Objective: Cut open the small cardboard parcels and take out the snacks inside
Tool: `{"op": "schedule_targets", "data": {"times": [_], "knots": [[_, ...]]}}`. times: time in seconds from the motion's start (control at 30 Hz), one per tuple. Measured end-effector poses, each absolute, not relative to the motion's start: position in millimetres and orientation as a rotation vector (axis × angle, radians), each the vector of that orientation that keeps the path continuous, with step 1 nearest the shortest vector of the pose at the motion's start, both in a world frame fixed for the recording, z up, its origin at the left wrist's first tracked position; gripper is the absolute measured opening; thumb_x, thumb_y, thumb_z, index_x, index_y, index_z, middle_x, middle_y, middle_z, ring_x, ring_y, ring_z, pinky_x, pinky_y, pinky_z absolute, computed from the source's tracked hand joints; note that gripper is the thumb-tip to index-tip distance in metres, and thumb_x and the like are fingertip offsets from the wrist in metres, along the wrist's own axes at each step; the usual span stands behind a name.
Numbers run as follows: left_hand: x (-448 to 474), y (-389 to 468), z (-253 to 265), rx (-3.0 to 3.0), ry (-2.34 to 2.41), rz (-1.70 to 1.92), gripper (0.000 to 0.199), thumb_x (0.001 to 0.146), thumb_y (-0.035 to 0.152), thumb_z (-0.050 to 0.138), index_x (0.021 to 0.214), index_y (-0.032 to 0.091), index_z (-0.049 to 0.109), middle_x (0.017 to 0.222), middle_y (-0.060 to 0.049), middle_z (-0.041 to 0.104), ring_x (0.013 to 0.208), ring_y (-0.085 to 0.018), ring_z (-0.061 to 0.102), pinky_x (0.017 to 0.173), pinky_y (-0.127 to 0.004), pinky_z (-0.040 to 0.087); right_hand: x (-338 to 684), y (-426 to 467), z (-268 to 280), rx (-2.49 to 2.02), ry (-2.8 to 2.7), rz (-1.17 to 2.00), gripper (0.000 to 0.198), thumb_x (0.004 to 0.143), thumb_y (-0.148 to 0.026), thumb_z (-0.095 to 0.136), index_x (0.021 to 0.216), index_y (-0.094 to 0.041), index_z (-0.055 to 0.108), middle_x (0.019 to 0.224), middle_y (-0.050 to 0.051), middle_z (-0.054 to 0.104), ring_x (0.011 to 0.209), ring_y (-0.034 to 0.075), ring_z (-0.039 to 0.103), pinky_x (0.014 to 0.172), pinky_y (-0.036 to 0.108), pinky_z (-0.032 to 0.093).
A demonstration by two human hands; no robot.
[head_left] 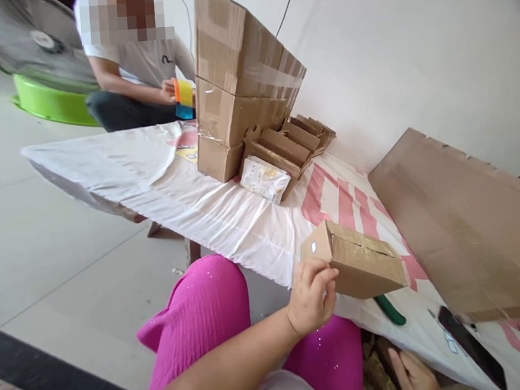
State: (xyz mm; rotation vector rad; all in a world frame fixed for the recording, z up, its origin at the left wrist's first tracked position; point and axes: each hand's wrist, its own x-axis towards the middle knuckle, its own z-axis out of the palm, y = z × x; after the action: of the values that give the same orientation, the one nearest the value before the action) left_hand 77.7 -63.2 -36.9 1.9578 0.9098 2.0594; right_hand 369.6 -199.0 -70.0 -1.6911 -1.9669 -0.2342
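Note:
A small taped cardboard box (367, 265) lies on the cloth-covered table, with a small white label on its end. My left hand (312, 298) is at the box's near corner, its fingers loosely bent and apart with nothing between them; whether they touch the cardboard I cannot tell. Low in the view, my right hand (415, 374) has its fingers against a brown taped cardboard box (379, 368) below the table edge. The picture's bottom edge cuts off part of that hand and box. A green curved handle (390, 310) sticks out from under the box on the table.
Long cardboard boxes (242, 71) are stacked on the table beside smaller open ones (292, 139) and a white printed packet (265, 180). A large cardboard sheet (467, 228) leans right, near a black phone (470, 346). Opposite, a person (140, 72) holds something coloured (184, 96).

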Motion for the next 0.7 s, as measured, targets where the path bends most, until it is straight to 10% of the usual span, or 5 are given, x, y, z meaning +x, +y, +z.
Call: {"op": "schedule_targets", "data": {"times": [0.23, 0.43, 0.7], "knots": [[65, -32, -37, 2.152, 1.002, 1.889, 0.048, 0.088, 0.019, 0.059, 0.133, 0.024, 0.045, 0.130, -0.015, 0.046, 0.120, -0.029, 0.046, 0.096, -0.048, 0.046, 407, -116, -36, -1.912, -1.830, -0.322, 0.045, 0.087, -0.058, 0.045, 0.100, -0.018, 0.062, 0.105, 0.015, 0.067, 0.104, 0.032, 0.059, 0.093, 0.052, 0.046], [55, -23, -34, 2.266, 0.965, 1.661, 0.035, 0.090, 0.017, 0.053, 0.125, 0.023, 0.053, 0.132, -0.014, 0.047, 0.125, -0.032, 0.040, 0.099, -0.052, 0.044, 424, -80, -53, -2.108, -1.895, -0.026, 0.042, 0.085, -0.052, 0.039, 0.088, -0.019, 0.066, 0.087, 0.012, 0.073, 0.085, 0.028, 0.068, 0.077, 0.041, 0.054], [49, -24, -28, 2.208, 0.918, 1.603, 0.035, 0.090, 0.010, 0.047, 0.122, 0.022, 0.050, 0.127, -0.013, 0.045, 0.122, -0.029, 0.040, 0.100, -0.052, 0.043, 406, -93, -50, -2.172, -1.953, 0.002, 0.030, 0.078, -0.036, 0.054, 0.097, -0.018, 0.069, 0.107, 0.014, 0.070, 0.107, 0.030, 0.063, 0.096, 0.041, 0.048]]}}
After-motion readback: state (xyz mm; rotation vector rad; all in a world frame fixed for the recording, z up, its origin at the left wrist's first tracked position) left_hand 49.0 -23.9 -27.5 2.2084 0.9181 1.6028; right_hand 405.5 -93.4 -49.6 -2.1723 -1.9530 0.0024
